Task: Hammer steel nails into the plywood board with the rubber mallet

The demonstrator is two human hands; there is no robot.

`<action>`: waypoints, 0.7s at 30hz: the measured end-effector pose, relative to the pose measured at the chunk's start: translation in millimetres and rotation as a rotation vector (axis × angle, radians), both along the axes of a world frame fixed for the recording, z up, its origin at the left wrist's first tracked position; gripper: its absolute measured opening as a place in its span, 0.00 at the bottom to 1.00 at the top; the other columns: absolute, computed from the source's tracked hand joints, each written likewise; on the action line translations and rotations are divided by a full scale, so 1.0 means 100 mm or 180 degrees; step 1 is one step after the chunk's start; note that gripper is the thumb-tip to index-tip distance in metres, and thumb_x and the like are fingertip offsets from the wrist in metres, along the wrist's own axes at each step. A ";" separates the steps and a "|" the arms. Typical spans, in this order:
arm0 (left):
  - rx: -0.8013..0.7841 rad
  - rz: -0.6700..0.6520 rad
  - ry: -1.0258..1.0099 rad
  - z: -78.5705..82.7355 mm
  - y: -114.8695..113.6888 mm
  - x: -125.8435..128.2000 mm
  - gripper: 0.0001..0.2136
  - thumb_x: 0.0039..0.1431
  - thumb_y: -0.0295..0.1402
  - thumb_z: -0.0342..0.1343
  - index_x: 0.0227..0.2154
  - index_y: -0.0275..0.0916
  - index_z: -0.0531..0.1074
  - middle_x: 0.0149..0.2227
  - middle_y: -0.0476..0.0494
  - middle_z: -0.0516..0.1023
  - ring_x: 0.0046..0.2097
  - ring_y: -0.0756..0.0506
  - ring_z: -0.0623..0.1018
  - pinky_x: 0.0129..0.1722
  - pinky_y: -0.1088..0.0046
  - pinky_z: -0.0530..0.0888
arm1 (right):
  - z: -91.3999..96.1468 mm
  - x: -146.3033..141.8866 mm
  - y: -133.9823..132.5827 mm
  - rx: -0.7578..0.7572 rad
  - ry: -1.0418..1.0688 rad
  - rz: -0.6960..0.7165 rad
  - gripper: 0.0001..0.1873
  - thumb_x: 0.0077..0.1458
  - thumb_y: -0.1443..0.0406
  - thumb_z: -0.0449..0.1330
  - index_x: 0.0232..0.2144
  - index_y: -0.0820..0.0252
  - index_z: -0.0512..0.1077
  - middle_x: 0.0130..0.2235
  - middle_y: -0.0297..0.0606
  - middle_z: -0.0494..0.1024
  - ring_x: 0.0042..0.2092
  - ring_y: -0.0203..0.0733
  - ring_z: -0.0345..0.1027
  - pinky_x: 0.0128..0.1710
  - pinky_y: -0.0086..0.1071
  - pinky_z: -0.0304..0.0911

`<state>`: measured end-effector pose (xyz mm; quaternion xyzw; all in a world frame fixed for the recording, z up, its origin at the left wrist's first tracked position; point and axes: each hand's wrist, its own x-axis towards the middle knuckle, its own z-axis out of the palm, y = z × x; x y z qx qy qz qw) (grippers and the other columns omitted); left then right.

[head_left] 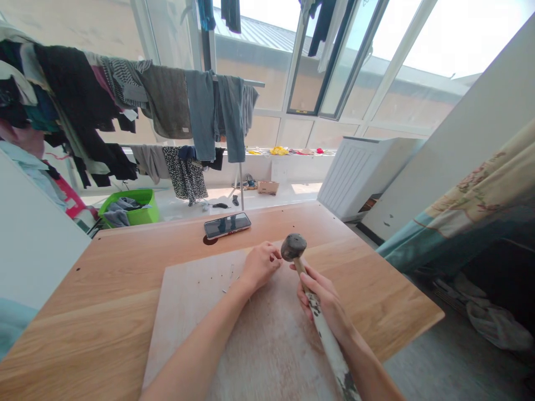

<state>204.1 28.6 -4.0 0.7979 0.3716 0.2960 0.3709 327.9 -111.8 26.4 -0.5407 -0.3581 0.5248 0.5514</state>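
My right hand point(324, 301) is closed round the pale, paint-stained handle of a mallet point(293, 247), whose dark rounded head is raised just above a light wooden board point(196, 312). Just left of the head, my left hand point(261, 264) rests on the board with its fingertips pinched together; what they pinch is too small to make out. A few small nails point(229, 278) lie loose on the board to the left of that hand. The board lies flat on a wooden table point(117, 278).
A dark phone point(227, 225) lies face up on the table beyond the board. Behind the table stand a rack hung with clothes point(167, 106), a green basket point(134, 207) on the floor, and a white unit point(359, 172). A patterned curtain point(472, 217) hangs on the right.
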 end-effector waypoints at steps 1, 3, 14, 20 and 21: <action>-0.0007 0.0017 -0.0002 0.00 0.00 0.00 0.06 0.50 0.22 0.59 0.25 0.38 0.79 0.36 0.48 0.79 0.31 0.51 0.76 0.34 0.76 0.71 | 0.00 0.01 0.00 0.0000 0.0007 -0.0062 0.31 0.57 0.49 0.60 0.56 0.62 0.66 0.18 0.22 0.67 0.14 0.28 0.55 0.12 0.21 0.51; -0.0027 0.0025 0.0006 0.00 0.00 0.00 0.05 0.50 0.23 0.59 0.25 0.38 0.78 0.37 0.48 0.79 0.31 0.51 0.75 0.35 0.75 0.71 | 0.00 0.03 0.01 -0.0047 -0.0006 -0.0183 0.32 0.55 0.48 0.61 0.55 0.61 0.66 0.18 0.21 0.65 0.14 0.27 0.54 0.12 0.21 0.50; 0.0062 0.0001 0.0017 -0.01 0.03 -0.03 0.05 0.52 0.30 0.62 0.33 0.39 0.79 0.34 0.47 0.78 0.33 0.48 0.77 0.36 0.74 0.71 | -0.09 0.19 0.10 -0.0552 -0.0428 -0.0022 0.24 0.50 0.50 0.62 0.45 0.58 0.68 0.20 0.21 0.68 0.14 0.30 0.58 0.10 0.23 0.54; -0.0029 -0.0033 -0.0024 0.04 0.03 -0.04 0.05 0.51 0.28 0.59 0.32 0.38 0.78 0.33 0.47 0.80 0.34 0.48 0.78 0.37 0.73 0.72 | 0.02 0.23 -0.14 -0.0718 -0.1080 0.0185 0.16 0.53 0.55 0.64 0.39 0.56 0.68 0.20 0.22 0.70 0.14 0.32 0.64 0.09 0.22 0.57; -0.0089 -0.0063 -0.0046 0.04 0.04 -0.04 0.06 0.51 0.27 0.59 0.33 0.38 0.78 0.33 0.48 0.81 0.34 0.48 0.78 0.36 0.73 0.72 | 0.03 0.24 -0.19 -0.0767 -0.1234 0.0242 0.17 0.54 0.54 0.64 0.42 0.55 0.68 0.19 0.21 0.70 0.14 0.33 0.64 0.09 0.22 0.57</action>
